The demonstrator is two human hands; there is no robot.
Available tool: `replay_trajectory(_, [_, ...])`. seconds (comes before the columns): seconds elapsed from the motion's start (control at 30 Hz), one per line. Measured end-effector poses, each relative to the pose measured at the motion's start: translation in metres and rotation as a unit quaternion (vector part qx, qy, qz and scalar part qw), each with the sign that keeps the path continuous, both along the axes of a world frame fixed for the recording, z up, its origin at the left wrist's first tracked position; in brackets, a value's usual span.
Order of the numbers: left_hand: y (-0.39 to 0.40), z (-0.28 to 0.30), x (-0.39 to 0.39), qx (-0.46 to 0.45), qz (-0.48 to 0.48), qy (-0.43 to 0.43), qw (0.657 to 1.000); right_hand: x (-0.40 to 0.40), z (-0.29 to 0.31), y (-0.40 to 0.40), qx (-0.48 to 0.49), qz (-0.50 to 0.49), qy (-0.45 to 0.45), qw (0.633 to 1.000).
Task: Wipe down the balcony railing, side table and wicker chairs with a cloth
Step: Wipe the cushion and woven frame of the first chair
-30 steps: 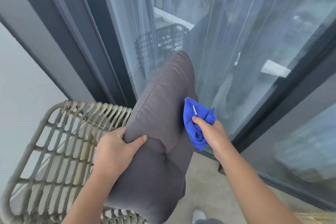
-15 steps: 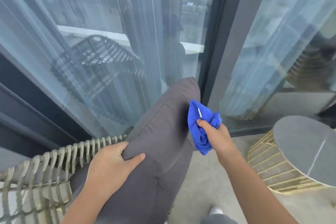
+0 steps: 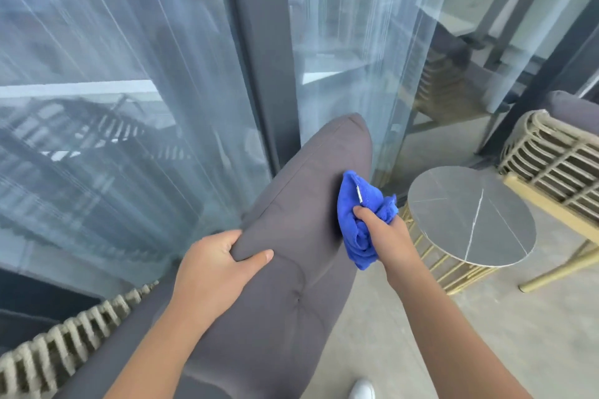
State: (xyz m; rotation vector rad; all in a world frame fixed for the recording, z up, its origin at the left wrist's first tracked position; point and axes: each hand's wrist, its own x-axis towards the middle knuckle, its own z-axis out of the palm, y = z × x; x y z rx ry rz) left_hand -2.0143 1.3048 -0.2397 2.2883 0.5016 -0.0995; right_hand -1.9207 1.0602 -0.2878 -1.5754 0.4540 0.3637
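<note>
Gripping the lifted grey seat cushion (image 3: pixel 301 269) by its edge, left hand (image 3: pixel 214 272) should hold it steady while right hand (image 3: pixel 385 236), fingers curled round the bunched blue microfibre cloth (image 3: pixel 356 220) touching the cushion's side, wipes with firm overlapping strokes.

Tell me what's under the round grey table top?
Under the round grey table top is a base of thin gold bars standing on the concrete floor. The top covers most of the base, so what is inside it cannot be seen.
</note>
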Motion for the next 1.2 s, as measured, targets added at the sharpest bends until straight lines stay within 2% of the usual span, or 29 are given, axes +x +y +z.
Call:
replay_trajectory(0.47, [-0.2, -0.034, 0.169, -0.136, -0.068, -0.03, 0.988, 0.069, -0.021, -0.18, -0.069, -0.157, -0.018, 0.985])
replay_trajectory(0.7, [-0.28, -0.063, 0.268, -0.192, -0.122, 0.005, 0.974, 0.106, -0.041, -0.251, -0.093, -0.24, -0.014, 0.966])
replay_trajectory(0.93, [-0.349, -0.111, 0.356, -0.27, -0.134, 0.043, 0.953, 0.158, -0.075, -0.3, -0.104, -0.316, 0.014, 0.943])
replay_trajectory(1.03, [-0.377, -0.136, 0.399, -0.304, -0.129, 0.064, 0.942, 0.188, -0.091, -0.314, -0.137, -0.334, 0.021, 0.932])
replay_trajectory(1.2, [-0.422, -0.176, 0.442, -0.355, -0.076, 0.092, 0.927, 0.226, -0.118, -0.333, -0.185, -0.32, 0.029, 0.929])
